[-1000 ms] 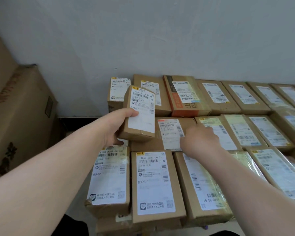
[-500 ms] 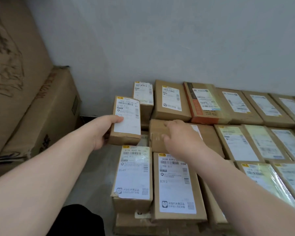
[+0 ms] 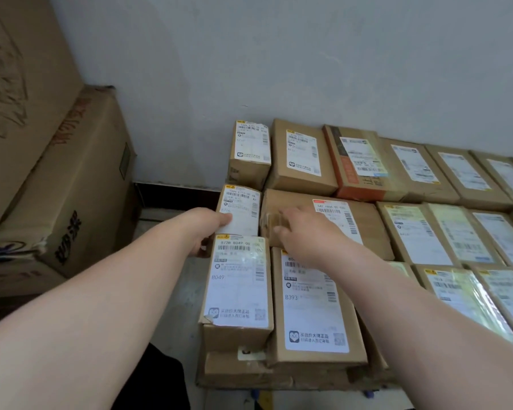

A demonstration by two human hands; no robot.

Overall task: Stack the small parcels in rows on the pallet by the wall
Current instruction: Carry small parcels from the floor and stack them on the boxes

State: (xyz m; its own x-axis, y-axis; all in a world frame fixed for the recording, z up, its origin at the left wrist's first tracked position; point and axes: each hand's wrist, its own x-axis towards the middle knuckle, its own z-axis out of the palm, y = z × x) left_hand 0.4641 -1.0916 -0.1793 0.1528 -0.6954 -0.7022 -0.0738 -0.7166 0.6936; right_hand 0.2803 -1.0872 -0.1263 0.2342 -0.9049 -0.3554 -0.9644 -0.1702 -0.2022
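Parcels are not at the far left of the frame; big brown boxes stand there against the wall. Next comes your left hand, in the middle of the frame. It holds the small parcel, with your thumb on the white label and your other fingers hidden underneath. This parcel is at the left end of the middle row, between a back-row parcel and the B049 parcel. You cannot tell yet if it is all the way down. Just to the right, your right hand rests on the wide parcel, fingers loosely spread, touching and not gripping. Further right, three rows of parcels run off to the right edge, labels up and packed close. The pallet is hidden under them. Most of the job looks done at this end. You likely only need to set this parcel down, let go, and push it in snug.
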